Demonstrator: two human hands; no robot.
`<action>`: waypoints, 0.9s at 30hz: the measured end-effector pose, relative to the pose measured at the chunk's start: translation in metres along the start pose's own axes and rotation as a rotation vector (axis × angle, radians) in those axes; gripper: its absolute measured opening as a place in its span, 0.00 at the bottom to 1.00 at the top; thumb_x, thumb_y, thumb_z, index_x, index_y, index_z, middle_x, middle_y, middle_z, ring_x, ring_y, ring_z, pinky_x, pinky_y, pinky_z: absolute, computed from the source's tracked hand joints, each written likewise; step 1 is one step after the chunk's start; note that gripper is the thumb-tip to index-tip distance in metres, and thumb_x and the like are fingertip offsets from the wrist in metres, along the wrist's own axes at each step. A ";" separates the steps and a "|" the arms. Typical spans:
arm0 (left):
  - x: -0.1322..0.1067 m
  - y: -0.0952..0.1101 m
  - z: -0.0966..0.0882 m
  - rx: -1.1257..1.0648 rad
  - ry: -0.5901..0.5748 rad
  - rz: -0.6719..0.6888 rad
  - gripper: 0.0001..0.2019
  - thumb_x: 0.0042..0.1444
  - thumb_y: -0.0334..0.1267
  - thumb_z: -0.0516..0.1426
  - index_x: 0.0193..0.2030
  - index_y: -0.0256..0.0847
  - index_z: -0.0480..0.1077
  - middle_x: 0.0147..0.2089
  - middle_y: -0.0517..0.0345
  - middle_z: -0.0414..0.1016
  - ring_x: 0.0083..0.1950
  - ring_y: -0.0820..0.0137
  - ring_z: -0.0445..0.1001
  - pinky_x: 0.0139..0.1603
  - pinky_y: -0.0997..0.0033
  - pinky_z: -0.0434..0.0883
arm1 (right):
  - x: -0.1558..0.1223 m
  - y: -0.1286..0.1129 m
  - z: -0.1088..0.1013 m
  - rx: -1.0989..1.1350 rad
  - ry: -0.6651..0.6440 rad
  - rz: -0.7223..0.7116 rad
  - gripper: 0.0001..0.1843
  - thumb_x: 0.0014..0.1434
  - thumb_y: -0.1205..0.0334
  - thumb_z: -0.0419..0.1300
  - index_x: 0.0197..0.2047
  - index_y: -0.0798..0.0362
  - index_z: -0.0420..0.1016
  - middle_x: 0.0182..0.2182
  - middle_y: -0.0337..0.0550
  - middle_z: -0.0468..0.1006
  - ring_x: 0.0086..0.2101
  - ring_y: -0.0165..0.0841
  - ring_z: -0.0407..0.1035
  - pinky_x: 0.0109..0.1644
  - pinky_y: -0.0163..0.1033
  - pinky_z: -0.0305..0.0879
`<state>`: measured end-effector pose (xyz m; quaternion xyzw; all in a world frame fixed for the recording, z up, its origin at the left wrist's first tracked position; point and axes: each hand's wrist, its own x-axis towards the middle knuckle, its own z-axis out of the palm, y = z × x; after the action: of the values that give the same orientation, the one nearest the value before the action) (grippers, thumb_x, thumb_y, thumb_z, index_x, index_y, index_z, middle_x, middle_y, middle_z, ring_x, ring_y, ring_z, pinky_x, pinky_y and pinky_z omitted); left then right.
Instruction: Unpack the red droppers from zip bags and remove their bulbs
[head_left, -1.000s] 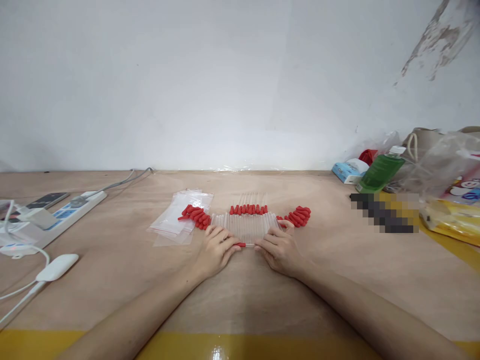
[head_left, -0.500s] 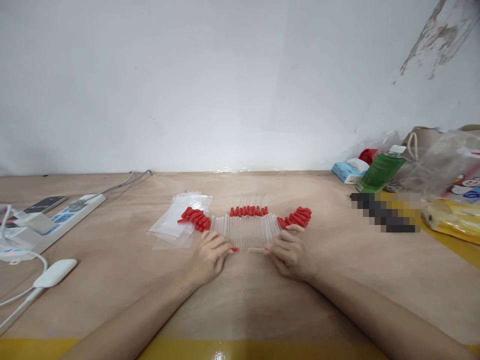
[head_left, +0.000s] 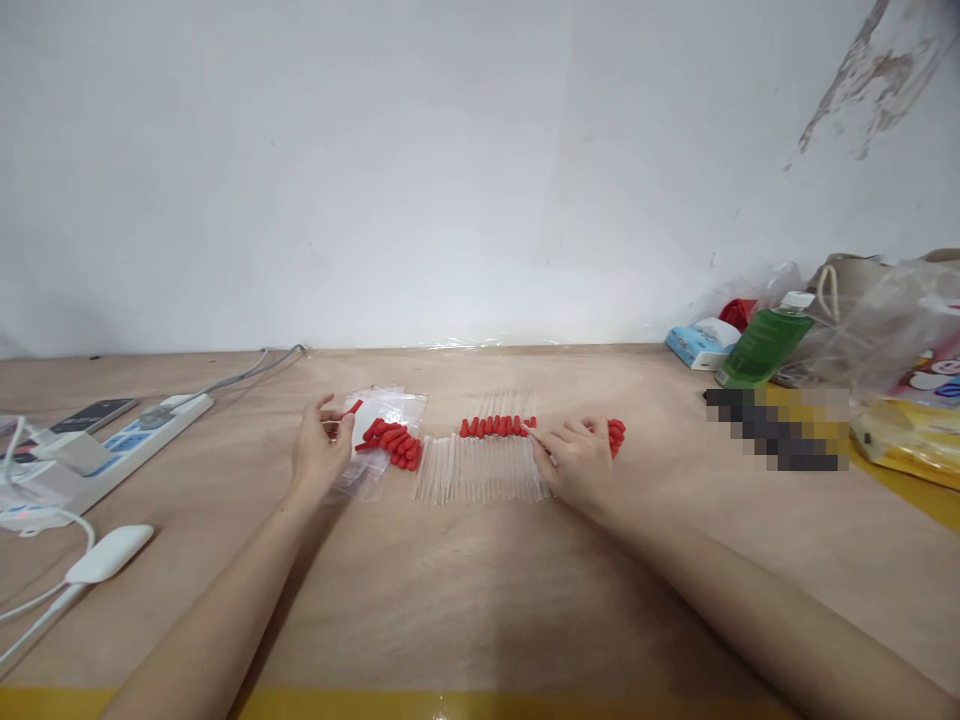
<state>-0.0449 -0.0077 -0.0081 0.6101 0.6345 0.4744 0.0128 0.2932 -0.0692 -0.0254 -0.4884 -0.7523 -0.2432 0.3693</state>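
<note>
At the left, my left hand (head_left: 322, 445) pinches a red rubber bulb (head_left: 355, 408) between thumb and fingers, raised beside a heap of red rubber bulbs (head_left: 394, 440). My right hand (head_left: 576, 455) is closed over the right end of a row of red-bulbed droppers (head_left: 495, 427). A small pale tip shows at its fingertips; what it holds is otherwise hidden. The droppers' thin clear stems point toward the wall. In front of them, clear tubes (head_left: 472, 470) lie side by side. A second group of red bulbs (head_left: 616, 436) is partly covered by my right hand.
Clear zip bags (head_left: 405, 405) lie under the left heap. A power strip (head_left: 142, 440) with cables, a phone (head_left: 97, 413) and a white adapter (head_left: 111, 553) are at left. At right stand a tissue pack (head_left: 701, 345), a green bottle (head_left: 769, 340) and plastic bags (head_left: 900, 360).
My left hand has moved left and up from the front of the tubes, holding a red bulb. The right hand, earlier holding a clear tube, has moved up to the dropper row.
</note>
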 end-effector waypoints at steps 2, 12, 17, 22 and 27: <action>0.000 -0.008 0.003 0.070 -0.053 -0.012 0.22 0.51 0.44 0.53 0.52 0.39 0.60 0.36 0.54 0.72 0.33 0.67 0.72 0.30 0.70 0.68 | -0.001 -0.004 0.004 -0.044 -0.013 -0.043 0.10 0.56 0.68 0.52 0.32 0.52 0.75 0.20 0.38 0.73 0.26 0.29 0.60 0.41 0.42 0.44; -0.004 -0.009 0.003 0.429 -0.256 -0.008 0.20 0.58 0.46 0.43 0.42 0.40 0.72 0.38 0.49 0.77 0.41 0.60 0.73 0.35 0.68 0.65 | -0.013 -0.025 0.008 -0.066 -0.186 0.018 0.11 0.56 0.58 0.53 0.29 0.55 0.73 0.22 0.40 0.72 0.30 0.32 0.61 0.43 0.44 0.43; -0.006 -0.012 0.000 0.432 -0.257 0.006 0.21 0.59 0.47 0.41 0.46 0.41 0.70 0.41 0.51 0.76 0.42 0.61 0.73 0.37 0.69 0.65 | -0.014 -0.027 0.006 -0.064 -0.240 0.058 0.18 0.56 0.49 0.53 0.29 0.56 0.72 0.25 0.44 0.74 0.32 0.34 0.62 0.42 0.45 0.43; -0.018 0.003 -0.001 0.454 -0.006 0.266 0.17 0.59 0.44 0.45 0.43 0.40 0.71 0.44 0.51 0.74 0.46 0.61 0.69 0.46 0.64 0.62 | -0.013 -0.026 0.003 -0.074 -0.205 0.082 0.21 0.56 0.47 0.51 0.29 0.56 0.73 0.25 0.45 0.74 0.31 0.34 0.62 0.42 0.45 0.43; -0.040 0.053 0.012 0.320 -0.105 0.576 0.10 0.57 0.41 0.51 0.36 0.41 0.71 0.39 0.54 0.73 0.43 0.63 0.68 0.46 0.64 0.61 | -0.011 -0.014 -0.003 -0.035 -0.186 0.065 0.16 0.58 0.52 0.52 0.34 0.55 0.74 0.26 0.44 0.74 0.32 0.34 0.62 0.43 0.45 0.43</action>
<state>0.0130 -0.0426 -0.0047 0.7823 0.5010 0.3207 -0.1849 0.2837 -0.0834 -0.0329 -0.5392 -0.7630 -0.1977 0.2968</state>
